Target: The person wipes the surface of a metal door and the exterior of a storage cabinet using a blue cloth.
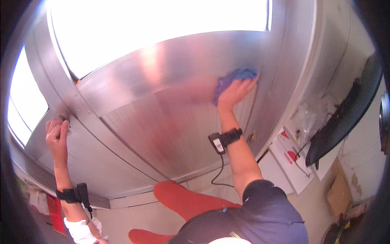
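Observation:
My right hand [236, 93] presses a blue cloth [224, 84] against the brushed metal door panel [179, 122], near its right side below the glass pane [158, 18]. The cloth is crumpled under the fingers and slightly blurred. To the left, the fingers of my left hand [57, 132] are curled around a small door handle [63, 116] on the neighbouring metal leaf [100, 161]. The hand hides most of this fitting, so its shape is unclear. The metal surface carries blurred reddish reflections.
Black straps with cabled devices sit on my right forearm [227, 140] and left forearm [73, 195]. White boxes [289, 164], a long black curved object [344, 119] and a brown cardboard piece [338, 189] stand at the right. White fabric [80, 228] hangs about my left elbow.

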Available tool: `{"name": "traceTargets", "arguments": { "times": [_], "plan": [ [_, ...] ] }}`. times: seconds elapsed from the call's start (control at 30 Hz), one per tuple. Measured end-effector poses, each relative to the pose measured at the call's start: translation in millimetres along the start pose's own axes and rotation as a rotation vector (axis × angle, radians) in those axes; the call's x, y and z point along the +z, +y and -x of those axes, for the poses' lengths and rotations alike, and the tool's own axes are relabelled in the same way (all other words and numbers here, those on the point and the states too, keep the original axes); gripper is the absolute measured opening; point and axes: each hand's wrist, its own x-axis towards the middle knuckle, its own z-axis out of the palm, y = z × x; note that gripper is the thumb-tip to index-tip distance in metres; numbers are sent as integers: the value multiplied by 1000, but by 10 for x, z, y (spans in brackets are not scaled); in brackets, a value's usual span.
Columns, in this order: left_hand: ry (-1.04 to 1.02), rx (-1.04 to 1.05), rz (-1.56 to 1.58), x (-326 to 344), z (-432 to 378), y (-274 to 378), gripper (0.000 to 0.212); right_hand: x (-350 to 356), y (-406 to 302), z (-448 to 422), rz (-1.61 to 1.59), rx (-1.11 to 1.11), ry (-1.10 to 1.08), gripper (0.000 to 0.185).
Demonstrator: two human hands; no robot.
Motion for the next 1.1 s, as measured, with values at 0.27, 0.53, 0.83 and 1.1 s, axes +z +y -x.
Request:
{"name": "traceTargets", "arguments": {
  "times": [0.27,0.53,0.83,1.1],
  "plan": [
    [-197,-227,306,-219,-292,-418,38,108,-42,-20,104,-207,74,53],
    [125,-377,741,-8,-209,-367,36,-168,185,253,165,-236,13,52],
    [163,-483,742,-124,-279,-626,39,-379,1000,1394,193,128,9,50],
    [237,-453,632,-28,-301,-541,36,-763,1983,2380,345,754,204,50]
  ]
}}
